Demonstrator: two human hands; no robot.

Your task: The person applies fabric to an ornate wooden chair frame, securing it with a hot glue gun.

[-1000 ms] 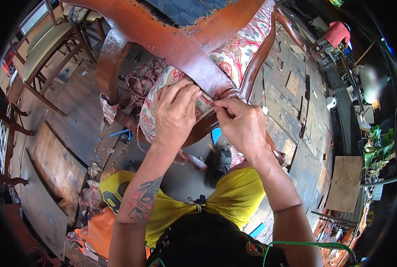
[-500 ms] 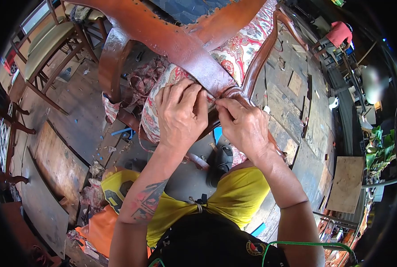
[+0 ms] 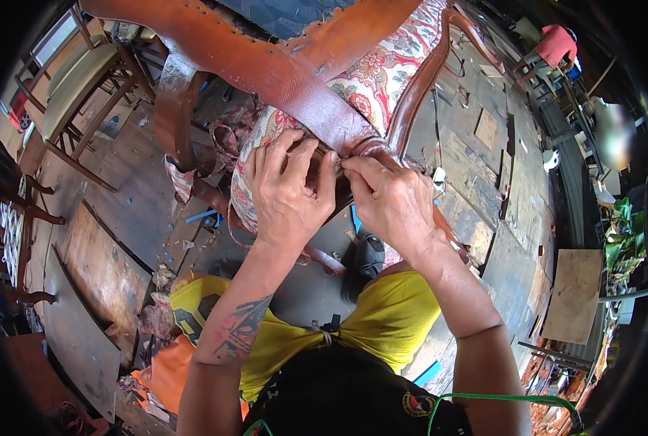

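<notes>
A wooden chair frame [image 3: 295, 80] with glossy reddish-brown rails lies tilted in front of me. Red-and-white floral upholstery fabric [image 3: 382, 87] covers part of it, and more of that cloth bulges out beside my left hand. My left hand [image 3: 288, 185] is closed at the cloth's edge, its fingers bent over just under the rail and its thumb raised toward the joint. Close beside it, my right hand [image 3: 393, 200] pinches at the same edge, near where the rails meet. Whatever lies between the right fingertips is too small to make out.
Several chairs with padded seats [image 3: 84, 73] stand at the left. Loose boards [image 3: 102, 261] and scraps lie on the worn plank floor. A person in a red shirt [image 3: 556, 45] bends over at the far right. My shoe [image 3: 370, 256] is below the chair.
Both hands have shifted slightly left, staying at the fabric edge. My left thumb has come up closer to the right fingertips. The view has moved a little.
</notes>
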